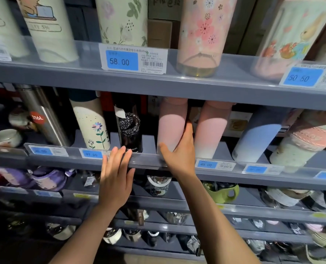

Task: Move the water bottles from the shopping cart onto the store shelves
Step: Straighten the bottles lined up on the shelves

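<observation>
Grey store shelves (pixel 177 86), stacked tiers, clear price-tag rails along front edges. Top tier: floral tumblers (pixel 204 35). Middle tier: steel flask (pixel 44 119), black bottle (pixel 130 128), pink gradient bottles (pixel 170 126), blue bottle (pixel 253 141). Lower tier: green mug (pixel 222 193).

A price label (pixel 133 59) reading 58.00 sits on the clear rail at upper centre of the frame. A second label (pixel 309 77) reading 50.50 sits at upper right. Cardboard boxes (pixel 159 33) stand at the rear of the top tier, upper centre. A 99.00 label (pixel 90 154) sits at centre left and a 45.00 label (pixel 214 165) right of centre. A green mug (pixel 222 193) rests on the lower tier, right of centre. Purple items (pixel 48 178) lie at lower left.
</observation>
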A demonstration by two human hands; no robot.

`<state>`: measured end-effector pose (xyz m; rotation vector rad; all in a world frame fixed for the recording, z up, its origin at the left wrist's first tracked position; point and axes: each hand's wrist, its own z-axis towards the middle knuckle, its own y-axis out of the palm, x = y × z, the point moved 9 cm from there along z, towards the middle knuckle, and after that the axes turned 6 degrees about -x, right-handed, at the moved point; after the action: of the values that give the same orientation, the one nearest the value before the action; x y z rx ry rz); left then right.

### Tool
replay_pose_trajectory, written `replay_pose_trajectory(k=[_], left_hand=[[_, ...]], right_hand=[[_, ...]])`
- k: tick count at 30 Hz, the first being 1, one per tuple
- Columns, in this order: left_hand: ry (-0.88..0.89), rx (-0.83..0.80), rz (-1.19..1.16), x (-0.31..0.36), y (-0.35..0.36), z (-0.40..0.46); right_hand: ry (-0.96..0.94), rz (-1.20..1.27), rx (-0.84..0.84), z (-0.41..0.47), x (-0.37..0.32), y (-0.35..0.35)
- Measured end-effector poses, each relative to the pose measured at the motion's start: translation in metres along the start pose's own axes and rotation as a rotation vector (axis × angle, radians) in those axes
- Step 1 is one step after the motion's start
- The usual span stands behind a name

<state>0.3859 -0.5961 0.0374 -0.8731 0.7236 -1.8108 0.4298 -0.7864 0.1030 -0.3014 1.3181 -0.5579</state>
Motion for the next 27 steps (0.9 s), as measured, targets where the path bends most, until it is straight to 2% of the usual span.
replay_pose_trajectory(k=[5, 11, 19, 22, 27], left_hand=[[-0.015, -0.01, -0.022, 0.0, -0.002, -0.001], [-0.038, -0.033, -0.043, 0.0, -0.002, 0.0], [-0.024, -0.022, -0.043, 0.001, -0.003, 0.001], [-0.024, -0.031, -0.053, 0.0, -0.002, 0.001], [-0.024, -0.041, -0.067, -0.001, -0.001, 0.001]], right_hand=[[0.05, 0.031, 0.034, 0.002, 0.004, -0.001], [0.054, -0.107, 0.087, 0.004, -0.005, 0.001], [0.063, 0.011, -0.024, 0.003, 0.001, 0.003], [0.084, 0.04, 0.021, 0.005, 0.002, -0.001], [0.091, -0.081, 0.076, 0.006, -0.005, 0.001]])
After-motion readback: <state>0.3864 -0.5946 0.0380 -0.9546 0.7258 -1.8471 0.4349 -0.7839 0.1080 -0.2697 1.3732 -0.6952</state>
